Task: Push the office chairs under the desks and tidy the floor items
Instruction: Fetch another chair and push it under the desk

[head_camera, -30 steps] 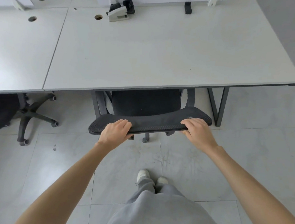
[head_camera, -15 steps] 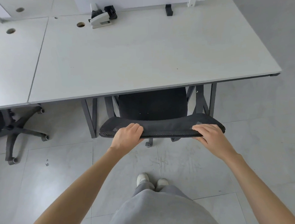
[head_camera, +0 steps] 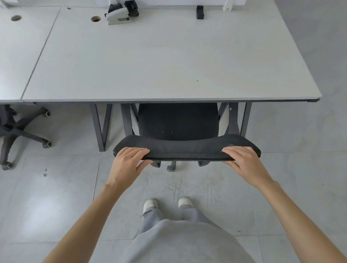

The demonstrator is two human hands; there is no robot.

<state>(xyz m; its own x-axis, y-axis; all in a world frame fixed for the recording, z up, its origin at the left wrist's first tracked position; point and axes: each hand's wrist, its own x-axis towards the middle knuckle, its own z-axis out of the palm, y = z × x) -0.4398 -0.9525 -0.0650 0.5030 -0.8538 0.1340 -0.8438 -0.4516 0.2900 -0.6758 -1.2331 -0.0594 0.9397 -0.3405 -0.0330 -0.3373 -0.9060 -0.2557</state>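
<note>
A black mesh office chair (head_camera: pixel 178 123) stands in front of me with its seat partly under the white desk (head_camera: pixel 165 58). Only the top of its backrest (head_camera: pixel 186 149) sticks out past the desk's front edge. My left hand (head_camera: pixel 128 163) grips the left end of the backrest top, fingers over it and thumb underneath. My right hand (head_camera: pixel 242 160) grips the right end the same way. The chair's castors (head_camera: pixel 171 168) show just below the backrest.
A second chair's grey star base (head_camera: pixel 19 134) stands under the neighbouring desk (head_camera: pixel 12 53) at left. Small scraps (head_camera: pixel 45 172) lie on the grey tiled floor. A white and black device (head_camera: pixel 120 12) and a black clip (head_camera: pixel 199 12) sit at the desk's back. My feet (head_camera: pixel 168 204) stand behind the chair.
The view has shifted, so the desk and chair sit more central in the frame. Both hands keep their hold on the backrest top; the chair stays partly under the desk.
</note>
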